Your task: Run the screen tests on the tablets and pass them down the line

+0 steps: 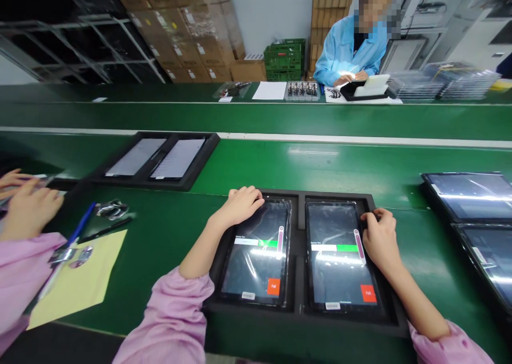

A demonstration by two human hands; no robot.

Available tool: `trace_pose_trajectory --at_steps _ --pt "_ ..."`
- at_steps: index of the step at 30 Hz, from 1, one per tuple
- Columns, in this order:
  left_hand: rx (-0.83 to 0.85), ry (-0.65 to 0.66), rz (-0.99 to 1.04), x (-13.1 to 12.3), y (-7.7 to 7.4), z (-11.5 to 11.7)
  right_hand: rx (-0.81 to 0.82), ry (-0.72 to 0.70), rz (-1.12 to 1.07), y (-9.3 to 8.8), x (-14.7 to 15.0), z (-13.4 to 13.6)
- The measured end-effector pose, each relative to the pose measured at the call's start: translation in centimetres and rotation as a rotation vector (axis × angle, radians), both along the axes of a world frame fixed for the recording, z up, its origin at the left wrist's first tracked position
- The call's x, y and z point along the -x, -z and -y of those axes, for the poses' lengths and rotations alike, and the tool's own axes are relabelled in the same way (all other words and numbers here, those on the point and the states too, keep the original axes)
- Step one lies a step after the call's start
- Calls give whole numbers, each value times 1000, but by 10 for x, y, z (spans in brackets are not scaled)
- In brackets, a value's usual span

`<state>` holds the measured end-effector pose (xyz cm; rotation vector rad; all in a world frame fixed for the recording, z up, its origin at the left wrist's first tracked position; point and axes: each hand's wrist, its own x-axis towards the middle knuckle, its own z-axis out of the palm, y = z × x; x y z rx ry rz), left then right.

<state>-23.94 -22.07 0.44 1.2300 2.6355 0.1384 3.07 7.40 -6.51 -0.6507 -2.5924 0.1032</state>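
Two tablets lie side by side in a black foam tray on the green bench. The left tablet (256,257) and the right tablet (336,265) both show a white and green bar, a pink slider and a red "Fail" box. My left hand (242,205) rests at the top left corner of the left tablet, its fingers curled together. At the right tablet's upper right edge, my right hand (380,235) has its fingers bent in over the rim of the tray (300,278). Whether either hand grips anything is hidden.
Another tray (186,185) with two tablets sits behind at left. More tablets (472,196) stand at the right edge. A neighbour's hands (30,206) are at far left, near yellow paper (102,270) and pens. Across the bench sits a person in blue (336,49).
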Motion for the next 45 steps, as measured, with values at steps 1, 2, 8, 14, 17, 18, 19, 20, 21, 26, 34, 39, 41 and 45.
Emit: trace_pose_trajectory --at_steps 1,2,8,14,17,18,19,20,21,26,34,39,41,45 --pt "-6 -5 -5 -1 1 0 2 -4 1 0 0 0" --pt "-10 -9 -13 -2 2 0 4 -7 1 -1 0 0" --pt "-35 -26 16 -3 6 1 25 -4 -37 4 3 -1" --pt "-161 -53 2 0 17 4 206 -35 -145 10 8 -14" --pt "-192 -87 -36 -6 21 5 295 -64 -141 8 7 -18" --pt "-189 -85 -28 -9 21 6 304 -70 -136 8 5 -18" --pt "-184 -80 -20 -12 22 8 307 -72 -135 7 2 -17" --pt "-180 -72 -16 -15 22 9 312 -74 -136 7 -1 -15" --pt "-176 -64 -17 -18 22 12 317 -76 -136 7 -4 -14" --pt "-217 -27 1 -34 25 29 333 -87 -133 6 -17 -7" --pt "-510 -287 188 -73 47 104 100 -177 -82 -37 -66 48" --pt "-503 -313 488 -109 59 155 157 -595 -194 -44 -79 94" --pt "-508 -254 498 -118 60 166 113 -695 -220 -39 -75 104" --pt "-622 -290 533 -124 65 164 38 -779 -211 -36 -71 110"
